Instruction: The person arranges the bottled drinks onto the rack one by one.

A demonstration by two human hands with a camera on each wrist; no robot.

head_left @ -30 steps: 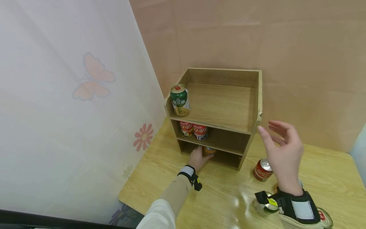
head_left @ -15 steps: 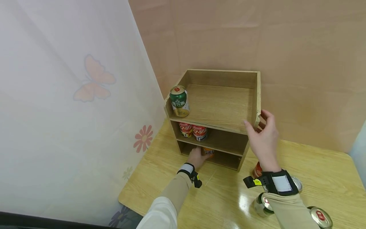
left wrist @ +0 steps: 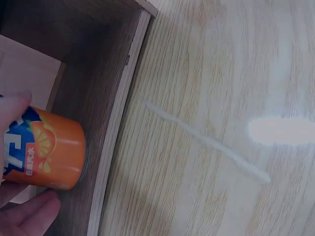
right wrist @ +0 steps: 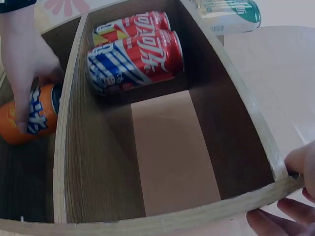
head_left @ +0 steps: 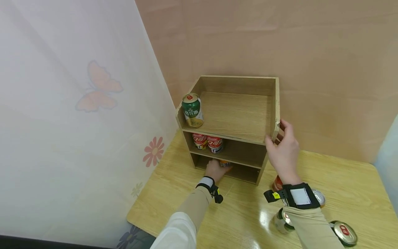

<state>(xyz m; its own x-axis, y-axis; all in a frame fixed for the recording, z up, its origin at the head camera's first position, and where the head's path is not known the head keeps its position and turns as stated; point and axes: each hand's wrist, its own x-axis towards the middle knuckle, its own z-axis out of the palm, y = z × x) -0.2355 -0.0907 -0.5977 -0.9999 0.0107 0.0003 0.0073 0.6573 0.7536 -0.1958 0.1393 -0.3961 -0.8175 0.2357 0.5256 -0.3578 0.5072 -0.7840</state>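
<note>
Orange soda can [left wrist: 54,150] sits upright in the bottom compartment [head_left: 245,172] of the wooden shelf unit [head_left: 237,85], gripped by the left hand [head_left: 216,169]. The right hand [head_left: 284,154] holds the right side panel [head_left: 277,103] between thumb and fingers. Two red cola cans [head_left: 215,145] stand side by side in the middle compartment [head_left: 244,153]; a green can [head_left: 191,110] stands above them. Other cans [head_left: 344,232] stand on the counter [head_left: 236,218].

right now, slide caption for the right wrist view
Left hand grips an orange can one level below two red cans; right hand holds the wooden side panel.
</note>
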